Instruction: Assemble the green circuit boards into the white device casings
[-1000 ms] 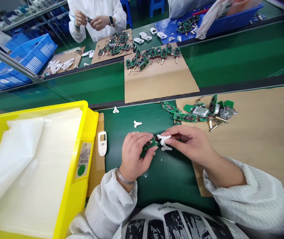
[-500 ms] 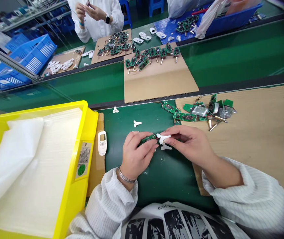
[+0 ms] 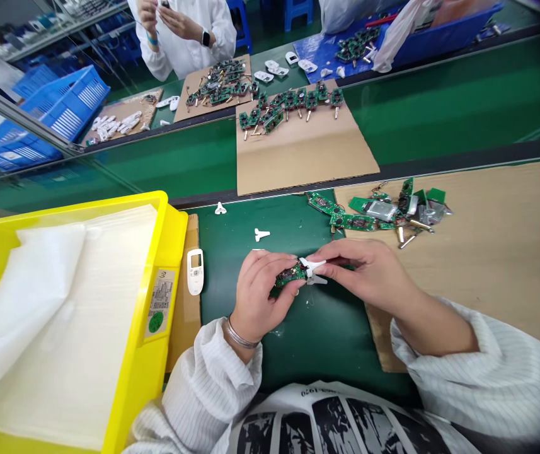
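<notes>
**Almost nothing legible**

The paper label (image 3: 159, 301) on the yellow plastic tray (image 3: 144, 315) has a large printed mark at the top, possibly a numeral, and dense lines of small print below it, all too small to read. A round green sticker (image 3: 155, 322) sits at its lower end, with no legible wording. Upside-down characters on the white printed cloth (image 3: 331, 403) at the bottom of the view look like a number, but the digits are uncertain. The small display on the white handheld device (image 3: 195, 271) shows nothing readable. Any print on the green circuit board (image 3: 291, 275) is too tiny to make out, and no marking shows on the white plastic part (image 3: 312, 267) against it.
</notes>
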`<action>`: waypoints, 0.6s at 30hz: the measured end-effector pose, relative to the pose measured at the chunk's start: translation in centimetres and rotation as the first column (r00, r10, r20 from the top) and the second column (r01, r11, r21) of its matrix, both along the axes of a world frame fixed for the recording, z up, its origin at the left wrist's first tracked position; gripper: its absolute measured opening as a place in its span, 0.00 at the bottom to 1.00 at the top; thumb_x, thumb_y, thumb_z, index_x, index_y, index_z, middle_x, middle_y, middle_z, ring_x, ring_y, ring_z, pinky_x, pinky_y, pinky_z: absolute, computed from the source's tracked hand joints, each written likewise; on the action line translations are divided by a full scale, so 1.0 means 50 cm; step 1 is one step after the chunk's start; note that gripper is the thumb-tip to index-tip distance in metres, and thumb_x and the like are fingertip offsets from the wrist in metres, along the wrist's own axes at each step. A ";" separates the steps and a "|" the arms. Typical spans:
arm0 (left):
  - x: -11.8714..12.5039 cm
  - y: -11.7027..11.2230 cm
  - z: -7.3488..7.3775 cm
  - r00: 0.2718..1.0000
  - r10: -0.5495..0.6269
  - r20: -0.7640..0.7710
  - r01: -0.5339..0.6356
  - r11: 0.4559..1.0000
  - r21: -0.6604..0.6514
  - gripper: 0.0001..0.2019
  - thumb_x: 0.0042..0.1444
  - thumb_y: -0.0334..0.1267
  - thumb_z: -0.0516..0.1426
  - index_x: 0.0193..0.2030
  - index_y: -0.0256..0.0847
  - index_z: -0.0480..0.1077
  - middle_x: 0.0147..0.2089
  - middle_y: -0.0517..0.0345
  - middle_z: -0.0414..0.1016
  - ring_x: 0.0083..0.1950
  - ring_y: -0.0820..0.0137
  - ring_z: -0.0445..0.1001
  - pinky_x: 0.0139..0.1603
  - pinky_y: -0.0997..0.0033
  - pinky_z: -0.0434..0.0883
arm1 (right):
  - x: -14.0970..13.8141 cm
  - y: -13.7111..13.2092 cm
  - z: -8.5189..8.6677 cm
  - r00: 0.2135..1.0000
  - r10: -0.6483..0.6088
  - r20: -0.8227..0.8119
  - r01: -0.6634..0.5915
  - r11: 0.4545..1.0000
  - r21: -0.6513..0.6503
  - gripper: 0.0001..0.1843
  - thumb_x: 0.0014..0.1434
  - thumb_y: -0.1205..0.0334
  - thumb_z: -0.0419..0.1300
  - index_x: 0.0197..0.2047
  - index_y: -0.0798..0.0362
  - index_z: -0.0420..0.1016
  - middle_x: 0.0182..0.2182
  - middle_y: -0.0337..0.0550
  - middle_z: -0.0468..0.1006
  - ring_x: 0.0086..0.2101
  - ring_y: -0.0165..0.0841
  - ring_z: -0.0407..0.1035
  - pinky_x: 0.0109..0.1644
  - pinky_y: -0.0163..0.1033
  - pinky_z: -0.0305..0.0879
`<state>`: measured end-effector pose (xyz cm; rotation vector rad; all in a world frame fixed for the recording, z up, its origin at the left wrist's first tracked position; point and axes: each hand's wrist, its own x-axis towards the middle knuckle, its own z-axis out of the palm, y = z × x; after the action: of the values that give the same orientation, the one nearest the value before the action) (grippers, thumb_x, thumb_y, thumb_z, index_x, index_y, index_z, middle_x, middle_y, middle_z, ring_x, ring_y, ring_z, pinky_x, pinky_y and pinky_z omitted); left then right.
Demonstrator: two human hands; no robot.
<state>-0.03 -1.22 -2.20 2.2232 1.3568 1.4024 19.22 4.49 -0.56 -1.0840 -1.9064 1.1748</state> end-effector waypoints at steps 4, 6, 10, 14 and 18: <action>0.004 -0.003 -0.002 1.000 -0.020 0.014 0.021 0.999 -0.038 0.14 0.55 0.30 0.63 0.48 0.39 0.69 0.43 0.52 0.78 0.45 0.68 0.75 0.48 0.63 0.70 | -0.004 -0.004 -0.005 0.998 0.037 0.042 -0.042 0.989 0.140 0.06 0.58 0.62 0.63 0.35 0.46 0.82 0.29 0.38 0.82 0.27 0.33 0.75 0.33 0.37 0.72; 0.006 -0.004 -0.003 1.000 -0.015 0.020 0.016 0.998 -0.061 0.13 0.56 0.31 0.62 0.48 0.39 0.69 0.43 0.53 0.78 0.45 0.68 0.74 0.49 0.63 0.70 | -0.009 -0.008 -0.010 0.998 0.025 0.051 -0.034 0.985 0.168 0.07 0.59 0.62 0.61 0.35 0.47 0.82 0.30 0.39 0.83 0.28 0.33 0.76 0.35 0.37 0.72; 0.009 -0.006 -0.012 0.996 0.037 0.080 -0.024 0.987 -0.160 0.11 0.58 0.36 0.61 0.47 0.41 0.67 0.43 0.54 0.76 0.44 0.69 0.72 0.48 0.64 0.70 | -0.017 -0.013 -0.018 0.995 0.038 0.091 -0.049 0.991 0.123 0.12 0.63 0.62 0.56 0.43 0.48 0.81 0.34 0.41 0.83 0.31 0.34 0.77 0.36 0.37 0.73; 0.004 -0.001 -0.028 0.987 0.094 0.131 -0.060 0.968 -0.242 0.18 0.57 0.40 0.62 0.52 0.41 0.64 0.47 0.51 0.71 0.46 0.68 0.71 0.47 0.66 0.72 | -0.020 -0.007 -0.022 0.996 0.069 0.054 -0.068 0.997 -0.028 0.15 0.60 0.60 0.58 0.49 0.49 0.80 0.34 0.42 0.83 0.30 0.34 0.77 0.36 0.37 0.75; 0.001 0.004 -0.037 0.996 0.057 0.063 -0.048 0.988 -0.149 0.20 0.56 0.43 0.62 0.52 0.41 0.63 0.49 0.49 0.66 0.51 0.65 0.68 0.47 0.65 0.72 | -0.021 -0.001 -0.025 0.995 0.081 0.056 -0.076 0.994 -0.084 0.16 0.56 0.60 0.60 0.47 0.49 0.81 0.38 0.43 0.83 0.28 0.33 0.76 0.33 0.36 0.75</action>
<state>0.05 -1.02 -4.07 2.0434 1.4557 1.3344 18.17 4.45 -1.82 -1.1068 -1.9774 1.2869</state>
